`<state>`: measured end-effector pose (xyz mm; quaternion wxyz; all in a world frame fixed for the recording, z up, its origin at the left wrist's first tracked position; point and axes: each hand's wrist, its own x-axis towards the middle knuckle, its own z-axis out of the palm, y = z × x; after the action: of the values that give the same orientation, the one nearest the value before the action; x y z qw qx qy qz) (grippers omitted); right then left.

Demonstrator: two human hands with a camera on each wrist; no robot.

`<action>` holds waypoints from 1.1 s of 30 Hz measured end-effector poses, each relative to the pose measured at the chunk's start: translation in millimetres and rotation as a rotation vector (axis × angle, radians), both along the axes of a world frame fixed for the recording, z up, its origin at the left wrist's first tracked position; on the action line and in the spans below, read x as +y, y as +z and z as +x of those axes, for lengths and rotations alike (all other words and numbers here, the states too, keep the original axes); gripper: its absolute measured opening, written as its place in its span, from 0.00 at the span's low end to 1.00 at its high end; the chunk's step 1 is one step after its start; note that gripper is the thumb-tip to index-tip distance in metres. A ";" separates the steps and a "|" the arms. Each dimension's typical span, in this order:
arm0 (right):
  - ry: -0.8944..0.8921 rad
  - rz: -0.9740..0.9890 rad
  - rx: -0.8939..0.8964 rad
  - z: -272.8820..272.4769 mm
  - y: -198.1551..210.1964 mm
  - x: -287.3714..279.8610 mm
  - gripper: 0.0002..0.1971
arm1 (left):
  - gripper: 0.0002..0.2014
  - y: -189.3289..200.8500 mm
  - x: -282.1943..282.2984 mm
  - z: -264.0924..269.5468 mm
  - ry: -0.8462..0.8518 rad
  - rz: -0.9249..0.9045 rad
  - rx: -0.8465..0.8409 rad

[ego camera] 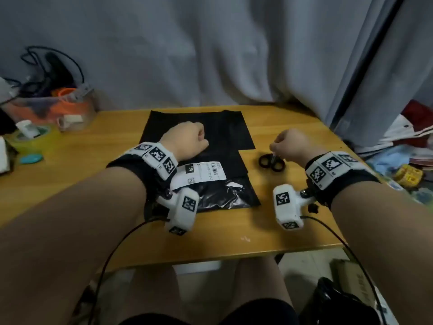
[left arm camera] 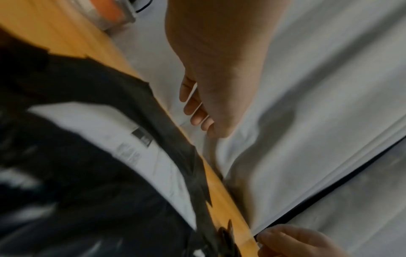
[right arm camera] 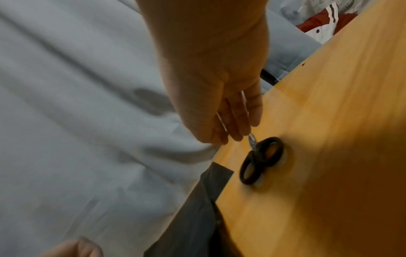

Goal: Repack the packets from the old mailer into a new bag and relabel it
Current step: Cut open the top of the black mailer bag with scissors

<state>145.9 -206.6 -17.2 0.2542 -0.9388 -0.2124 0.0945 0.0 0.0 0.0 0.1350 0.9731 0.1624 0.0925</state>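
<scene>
A flat black new bag (ego camera: 199,125) lies at the back of the wooden table (ego camera: 70,179). In front of it is the crumpled black old mailer (ego camera: 220,193) with a white label (ego camera: 201,174), blurred in the left wrist view (left arm camera: 105,139). My left hand (ego camera: 199,137) hovers over the bags in a fist, fingers (left arm camera: 195,111) curled, holding nothing. My right hand (ego camera: 278,146) grips small scissors (ego camera: 271,163) by the blades. Their black handle loops (right arm camera: 261,160) rest on the table under that hand (right arm camera: 235,128), just right of the bag's corner (right arm camera: 215,175).
A clear bin (ego camera: 54,109) of cables and orange items stands at the back left, with a green tape roll (ego camera: 30,139) and a teal object (ego camera: 31,158) near it. A grey curtain (ego camera: 210,55) hangs behind. Clutter (ego camera: 410,141) lies past the table's right edge.
</scene>
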 end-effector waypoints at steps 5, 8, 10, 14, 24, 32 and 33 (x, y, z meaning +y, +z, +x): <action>-0.027 -0.049 0.052 10.6 -24.6 -5.5 0.11 | 0.03 -27.1 1.0 1.8 0.005 -0.013 0.017; -0.045 -0.163 0.019 5.6 -27.5 3.6 0.15 | 0.03 -29.1 0.2 5.0 0.006 -0.046 0.009; -0.046 -0.269 -0.047 4.5 -27.9 7.5 0.26 | 0.04 -29.7 -1.6 9.3 0.006 -0.047 0.057; 0.015 -0.394 -0.049 6.4 -26.2 12.6 0.30 | 0.14 -32.1 -4.6 17.1 0.043 -0.034 0.222; -0.033 0.012 0.059 11.6 -19.0 -8.4 0.32 | 0.33 -42.7 29.9 19.8 0.178 -0.119 0.416; -0.026 0.494 0.362 -2.4 -23.6 3.4 0.14 | 0.30 -32.3 40.2 10.6 0.148 -0.212 0.542; -0.022 0.509 0.378 -5.0 -24.5 7.6 0.14 | 0.27 -31.5 39.3 10.3 0.135 -0.247 0.544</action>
<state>140.9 -199.0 -41.7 0.5172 -0.8130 -0.1680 0.2082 10.3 39.3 -31.5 0.1975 0.9253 0.2670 -0.1829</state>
